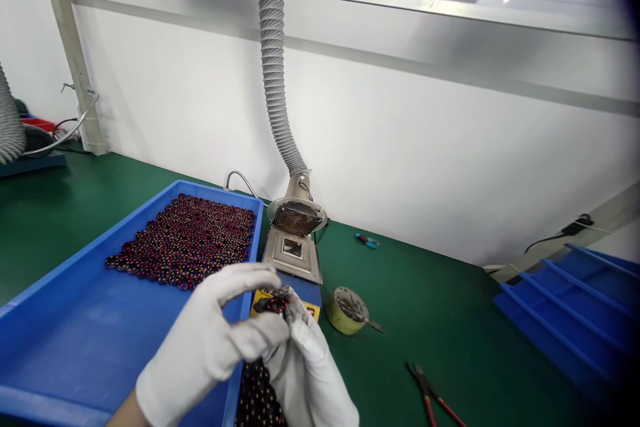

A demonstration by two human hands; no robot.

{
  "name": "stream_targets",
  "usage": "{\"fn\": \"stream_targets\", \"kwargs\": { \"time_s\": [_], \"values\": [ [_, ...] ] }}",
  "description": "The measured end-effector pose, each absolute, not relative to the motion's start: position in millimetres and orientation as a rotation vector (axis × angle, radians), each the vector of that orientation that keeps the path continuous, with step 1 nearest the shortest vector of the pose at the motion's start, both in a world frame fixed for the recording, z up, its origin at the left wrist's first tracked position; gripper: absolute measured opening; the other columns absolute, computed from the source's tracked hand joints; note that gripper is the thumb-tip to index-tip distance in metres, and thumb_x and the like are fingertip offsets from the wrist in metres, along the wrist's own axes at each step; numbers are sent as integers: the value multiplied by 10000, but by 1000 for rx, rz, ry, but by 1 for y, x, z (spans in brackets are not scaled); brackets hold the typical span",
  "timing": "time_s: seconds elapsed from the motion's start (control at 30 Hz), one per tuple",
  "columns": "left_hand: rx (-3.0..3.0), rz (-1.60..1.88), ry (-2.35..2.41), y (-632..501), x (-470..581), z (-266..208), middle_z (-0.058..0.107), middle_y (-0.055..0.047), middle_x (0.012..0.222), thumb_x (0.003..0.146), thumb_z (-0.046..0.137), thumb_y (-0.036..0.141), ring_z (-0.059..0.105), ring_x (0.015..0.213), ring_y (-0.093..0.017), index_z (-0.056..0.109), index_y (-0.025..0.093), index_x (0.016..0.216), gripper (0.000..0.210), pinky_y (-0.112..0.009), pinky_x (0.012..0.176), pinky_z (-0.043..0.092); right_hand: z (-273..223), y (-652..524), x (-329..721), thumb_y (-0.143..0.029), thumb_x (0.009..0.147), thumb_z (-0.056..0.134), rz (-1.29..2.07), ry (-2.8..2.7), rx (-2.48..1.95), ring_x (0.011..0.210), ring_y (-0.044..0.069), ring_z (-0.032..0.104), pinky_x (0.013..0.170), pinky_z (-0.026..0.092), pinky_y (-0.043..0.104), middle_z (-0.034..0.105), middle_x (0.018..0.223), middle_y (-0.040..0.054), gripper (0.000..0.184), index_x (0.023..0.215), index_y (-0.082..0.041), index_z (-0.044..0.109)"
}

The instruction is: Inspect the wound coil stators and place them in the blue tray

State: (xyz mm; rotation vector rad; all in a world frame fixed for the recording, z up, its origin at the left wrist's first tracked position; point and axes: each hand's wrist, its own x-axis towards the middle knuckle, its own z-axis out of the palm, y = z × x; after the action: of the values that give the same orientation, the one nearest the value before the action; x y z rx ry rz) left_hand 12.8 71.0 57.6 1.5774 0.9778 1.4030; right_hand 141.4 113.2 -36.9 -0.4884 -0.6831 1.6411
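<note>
My left hand [210, 333], in a white glove, reaches over the near right edge of the blue tray [100, 347]. Its thumb and forefinger curve around a small dark round coil [277, 305] with red on it. My right hand [313, 363], also gloved, grips the same coil from the right; its fingertips are stained dark. Fingers partly hide the coil. Many similar round coils [195, 240], dark with red and coppery spots, lie packed in the far part of the tray. More dark parts with pale coppery points [257, 397] show beneath my hands.
Behind my hands stands a metal-topped device [293, 250], a round hood [297, 213] and grey hose [274, 60] above it. Right of it are a yellowish tin [345, 320] with a flat tool across it, red-handled pliers [430, 393], small blue-handled cutters [367, 240] and blue trays [575, 313].
</note>
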Motion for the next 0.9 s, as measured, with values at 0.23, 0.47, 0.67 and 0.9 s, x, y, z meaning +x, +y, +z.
{"fn": "stream_targets", "kwargs": {
  "time_s": [0.23, 0.47, 0.67, 0.9],
  "values": [
    [1411, 1633, 916, 71, 16, 53, 656, 10, 876, 772, 612, 213, 603, 801, -138, 679, 251, 729, 89, -163, 707, 485, 7, 73, 147, -283, 617, 771, 1667, -559, -536, 720, 126, 647, 715, 518, 252, 716, 832, 3, 264, 859, -223, 685],
    [1886, 1409, 986, 68, 18, 54, 558, 62, 1150, 672, 645, 151, 504, 1056, -149, 555, 356, 1090, 475, -230, 940, 381, 32, 65, 146, -301, 624, 767, 1764, -378, -442, 770, 123, 655, 763, 516, 255, 726, 822, -10, 224, 819, -218, 695],
    [1903, 1378, 836, 74, 21, 46, 607, 27, 1069, 732, 628, 151, 544, 975, -156, 625, 311, 993, 306, -241, 884, 420, 28, 64, 144, -248, 588, 783, 1728, -437, -493, 713, 108, 642, 749, 507, 228, 719, 786, -17, 216, 784, -210, 700],
    [1260, 1601, 818, 72, 12, 49, 660, 0, 856, 783, 609, 216, 594, 842, -165, 676, 234, 717, 96, -201, 749, 485, 23, 59, 148, -274, 650, 729, 1641, -621, -579, 730, 159, 651, 765, 515, 332, 702, 809, -1, 212, 851, -249, 669]
  ]
}}
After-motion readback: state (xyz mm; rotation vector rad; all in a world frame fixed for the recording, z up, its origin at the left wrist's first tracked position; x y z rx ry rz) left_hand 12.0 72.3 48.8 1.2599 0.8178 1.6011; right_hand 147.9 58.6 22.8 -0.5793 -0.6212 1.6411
